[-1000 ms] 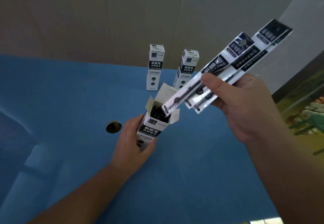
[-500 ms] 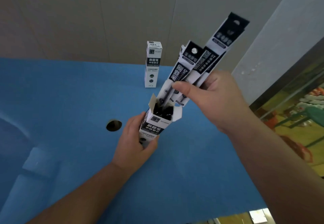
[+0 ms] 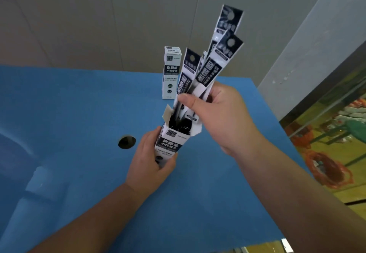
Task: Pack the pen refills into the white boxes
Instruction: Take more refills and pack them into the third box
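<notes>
My left hand (image 3: 147, 165) grips the lower part of an open white box (image 3: 172, 142) with black print, held upright over the blue table (image 3: 79, 114). Its top flaps stand open and dark refills show inside. My right hand (image 3: 215, 112) pinches a bundle of several packaged pen refills (image 3: 206, 74), nearly upright, their lower ends at the box mouth and one reaching into it. A closed white box (image 3: 172, 72) stands upright farther back on the table. A second box behind the bundle is mostly hidden.
A round black hole (image 3: 126, 142) sits in the table left of my left hand. A grey wall rises behind the table. The table's right edge drops off to a floor with orange and green clutter (image 3: 328, 165).
My right hand swung the refill bundle from slanted to nearly upright and lowered its ends to the open box. The left hand kept holding the box in about the same place.
</notes>
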